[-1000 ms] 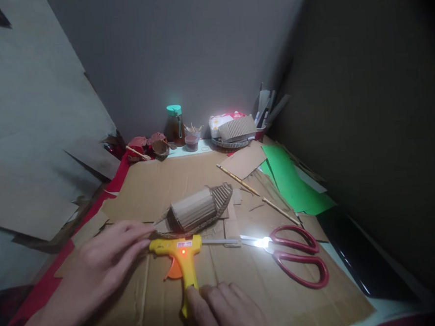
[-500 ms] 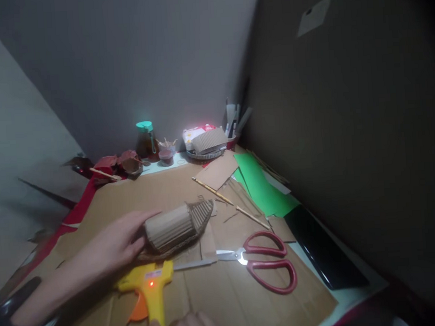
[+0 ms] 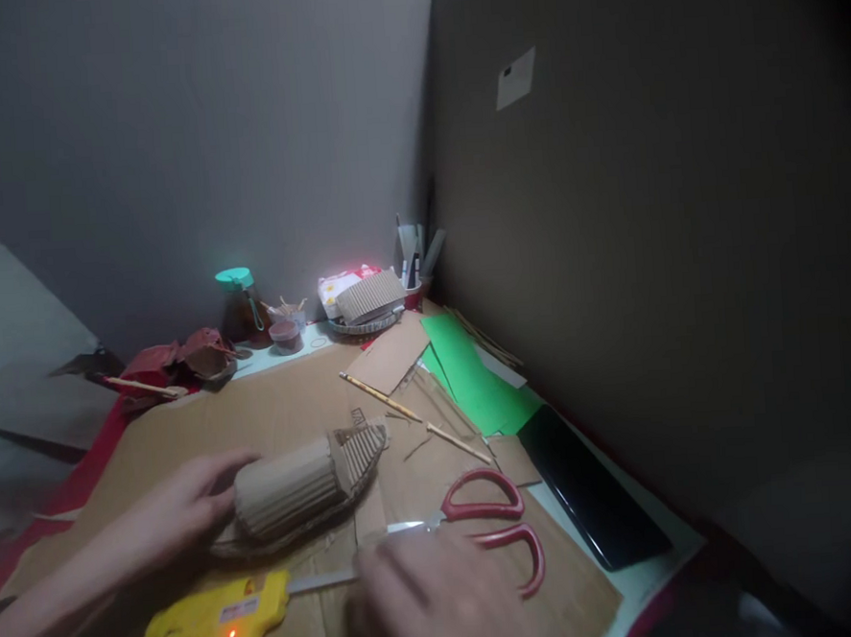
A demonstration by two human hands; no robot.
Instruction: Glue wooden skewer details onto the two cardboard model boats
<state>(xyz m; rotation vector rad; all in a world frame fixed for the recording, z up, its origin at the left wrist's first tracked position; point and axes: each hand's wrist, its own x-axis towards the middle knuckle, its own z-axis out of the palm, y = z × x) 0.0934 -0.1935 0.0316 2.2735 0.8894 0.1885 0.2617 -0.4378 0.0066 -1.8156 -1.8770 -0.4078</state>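
Observation:
My left hand (image 3: 192,506) is closed round the left end of a corrugated cardboard model (image 3: 292,485) with a rounded body and a pointed, ridged front. The model lies on the cardboard sheet. A yellow glue gun (image 3: 231,614), its red light on, lies below it, a glue stick (image 3: 319,582) jutting from its right end. My right hand (image 3: 443,601), smeared by motion, is over the lower part of red-handled scissors (image 3: 483,496). Its fingers are too blurred to show whether they grip anything. It hides the scissors' lower parts.
Two thin sticks (image 3: 379,395) lie beyond the scissors. Green paper (image 3: 477,383) and a black phone-like slab (image 3: 586,482) are at the right. Along the back stand a teal-lidded bottle (image 3: 237,306), a small tub (image 3: 286,337), a basket (image 3: 368,324) and a pen cup (image 3: 414,295).
My right hand has left the glue gun's handle and moved to the right, over the scissors. My left hand stays on the cardboard model. The whole view has shifted.

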